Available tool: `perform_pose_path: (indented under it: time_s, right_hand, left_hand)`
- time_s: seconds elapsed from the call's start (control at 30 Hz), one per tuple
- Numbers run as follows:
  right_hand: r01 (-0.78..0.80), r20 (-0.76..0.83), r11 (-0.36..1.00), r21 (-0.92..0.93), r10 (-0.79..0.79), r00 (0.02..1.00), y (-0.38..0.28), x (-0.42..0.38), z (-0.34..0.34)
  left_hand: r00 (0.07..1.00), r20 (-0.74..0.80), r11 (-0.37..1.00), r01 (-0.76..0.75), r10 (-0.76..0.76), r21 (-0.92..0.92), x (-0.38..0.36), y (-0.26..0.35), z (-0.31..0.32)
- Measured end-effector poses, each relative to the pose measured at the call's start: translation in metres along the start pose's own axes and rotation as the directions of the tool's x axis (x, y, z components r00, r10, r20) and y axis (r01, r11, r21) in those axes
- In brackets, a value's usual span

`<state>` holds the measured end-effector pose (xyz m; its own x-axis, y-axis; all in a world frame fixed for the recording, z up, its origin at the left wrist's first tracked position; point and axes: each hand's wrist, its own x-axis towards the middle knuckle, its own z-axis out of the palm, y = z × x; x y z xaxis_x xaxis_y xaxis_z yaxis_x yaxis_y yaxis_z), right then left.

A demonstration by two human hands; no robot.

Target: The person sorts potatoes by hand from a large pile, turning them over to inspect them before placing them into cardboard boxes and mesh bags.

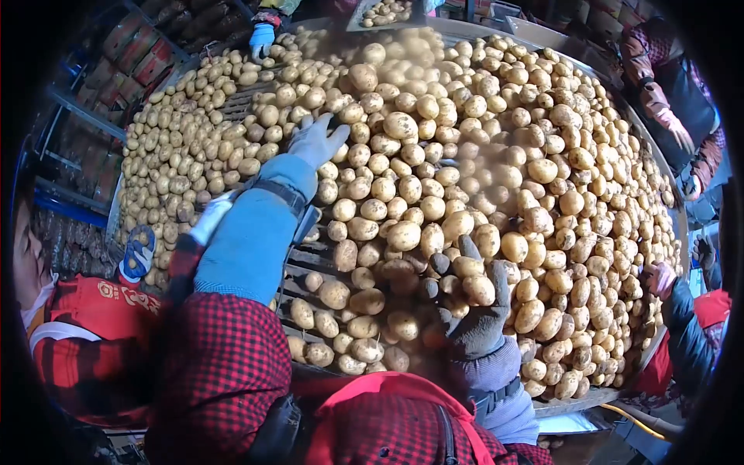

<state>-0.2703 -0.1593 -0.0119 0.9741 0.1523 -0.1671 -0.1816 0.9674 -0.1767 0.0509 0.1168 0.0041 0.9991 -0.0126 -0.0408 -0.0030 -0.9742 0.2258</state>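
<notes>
Potatoes (434, 139) cover the slatted table (310, 260); left hand (318, 139) grip wide, right hand (473, 298) grip holding a potato (479, 289)

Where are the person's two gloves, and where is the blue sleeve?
left hand (318, 139), head view, on the back of the pale glove
right hand (474, 314), head view, on the dark glove's palm
blue sleeve cover (252, 236), head view, mid forearm

Potatoes (403, 232): too many to count; 1 sorting table (310, 260)
</notes>
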Motion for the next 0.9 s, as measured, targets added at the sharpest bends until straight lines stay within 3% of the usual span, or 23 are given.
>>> perform_pose_path:
  time_s: [0.13, 0.2, 0.23, 0.27, 0.33, 0.37, 0.4, 0.47, 0.5, 0.53, 0.57, 0.6, 0.67, 0.73, 0.8, 0.83, 0.87, 0.9]
  right_hand:
    - [-0.03, 0.073, 0.995, 0.092, 0.023, 0.997, 0.006, 0.003, 0.025]
    - [-0.002, -0.273, 1.0, 0.006, 0.004, 0.962, 0.009, 0.001, 0.051]
    - [-0.031, -0.185, 0.999, -0.008, 0.029, 0.982, 0.008, 0.0, 0.042]
    - [-0.055, -0.026, 0.989, 0.137, 0.059, 0.998, 0.006, 0.0, 0.028]
    - [-0.069, 0.173, 0.992, 0.102, 0.05, 0.984, 0.005, 0.003, 0.014]
    - [0.197, 0.043, 0.877, -0.439, -0.199, 0.979, 0.014, -0.005, 0.029]
    - [0.196, 0.051, 0.874, -0.445, -0.194, 0.98, 0.014, -0.004, 0.017]
    - [0.242, -0.017, 0.627, -0.74, -0.377, 0.926, 0.016, 0.005, -0.001]
    - [0.22, -0.163, 0.832, -0.51, -0.344, 0.925, 0.015, 0.003, 0.011]
    - [0.198, -0.294, 0.954, -0.223, -0.26, 0.92, 0.016, 0.002, 0.04]
    - [0.196, -0.082, 0.874, -0.444, -0.258, 0.963, 0.012, 0.004, 0.029]
    - [0.059, -0.165, 0.99, -0.128, -0.08, 0.983, 0.006, 0.003, 0.021]
    - [0.179, -0.114, 0.9, -0.397, -0.242, 0.964, 0.011, -0.003, 0.018]
    - [0.171, -0.14, 0.872, -0.458, -0.261, 0.955, 0.015, -0.003, 0.026]
    - [0.128, -0.291, 0.978, -0.166, -0.173, 0.941, 0.014, -0.002, 0.049]
    - [0.057, -0.11, 0.995, -0.077, -0.065, 0.992, 0.006, -0.003, 0.03]
    - [0.049, -0.112, 0.995, -0.083, -0.058, 0.992, 0.005, -0.002, 0.027]
    - [0.076, -0.149, 0.991, -0.108, -0.091, 0.985, 0.005, -0.001, 0.024]
  left_hand:
    - [0.994, 0.063, 0.996, 0.091, -0.091, 0.014, -0.025, 0.024, -0.012]
    - [0.991, 0.127, 0.998, -0.029, 0.036, -0.057, -0.035, 0.009, -0.004]
    - [0.992, 0.121, 0.993, -0.008, 0.023, -0.121, -0.049, 0.01, -0.002]
    - [0.993, 0.116, 0.983, 0.014, 0.007, -0.186, -0.065, 0.016, 0.001]
    - [0.99, 0.066, 0.982, -0.112, 0.123, -0.155, -0.092, 0.019, 0.009]
    - [0.989, 0.079, 0.976, -0.111, 0.128, -0.188, -0.099, 0.022, 0.01]
    - [0.99, 0.098, 0.988, -0.091, 0.104, -0.128, -0.106, 0.028, 0.01]
    - [0.989, 0.129, 0.984, -0.057, 0.079, -0.17, -0.126, 0.042, -0.004]
    - [0.988, 0.145, 0.982, -0.015, 0.044, -0.19, -0.136, 0.047, -0.006]
    - [0.99, 0.082, 0.97, -0.094, 0.115, -0.225, -0.144, 0.036, 0.002]
    - [0.986, 0.038, 0.947, -0.146, 0.163, -0.287, -0.152, 0.034, 0.001]
    - [0.978, -0.01, 0.916, -0.2, 0.209, -0.347, -0.159, 0.033, 0.001]
    - [0.947, -0.105, 0.917, -0.319, 0.303, -0.239, -0.176, 0.034, -0.004]
    - [0.9, 0.019, 0.844, -0.4, 0.435, -0.358, -0.183, 0.031, -0.027]
    - [0.811, -0.072, 0.701, -0.543, 0.581, -0.461, -0.171, 0.009, -0.024]
    - [0.865, 0.008, 0.641, -0.365, 0.501, -0.675, -0.164, 0.002, -0.033]
    - [0.897, 0.051, 0.647, -0.276, 0.439, -0.711, -0.156, -0.011, -0.042]
    - [0.916, -0.119, 0.733, -0.379, 0.382, -0.565, -0.144, -0.029, -0.042]
